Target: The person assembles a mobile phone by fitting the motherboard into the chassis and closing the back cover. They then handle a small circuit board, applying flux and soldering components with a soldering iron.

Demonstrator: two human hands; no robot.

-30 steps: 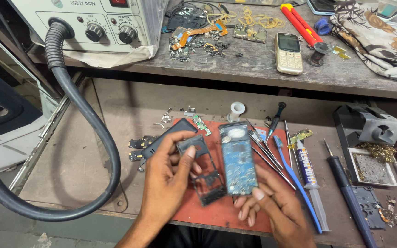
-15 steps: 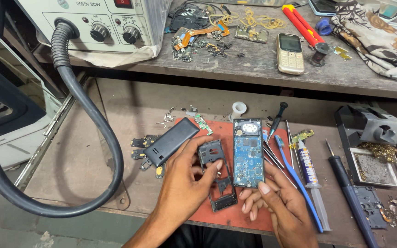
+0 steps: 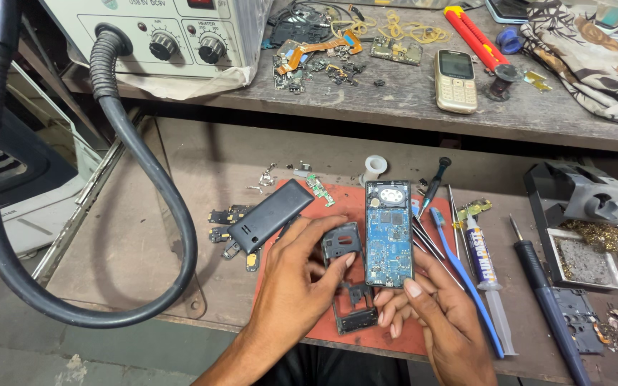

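The circuit board (image 3: pixel 388 236) is a narrow blue rectangle, densely populated with small metal components, with a pale round-celled part at its far end. It stands over the red work mat (image 3: pixel 388 336), near the mat's right edge. The right hand (image 3: pixel 434 314) supports it from below: fingers curled under the near end, thumb pressed flat on the lower right corner.

The left hand (image 3: pixel 298 279) is closed in a pinch on the dark plastic frame (image 3: pixel 345 275), a thin, matte, open skeleton with a square window at its upper part and a bar at its lower end. The frame sits just left of the board, touching or nearly touching its edge.

A smooth black back cover (image 3: pixel 275 214) lies tilted on the mat's left corner, beside scattered small metal parts. Right of the board lie tweezers, a blue toothbrush (image 3: pixel 466 282) and a white tube (image 3: pixel 482 250). The tabletop (image 3: pixel 202 164) is worn, dusty board. A ribbed black hose (image 3: pixel 166 221) loops across its left side. A beige keypad phone (image 3: pixel 455 80) rests on the upper shelf.
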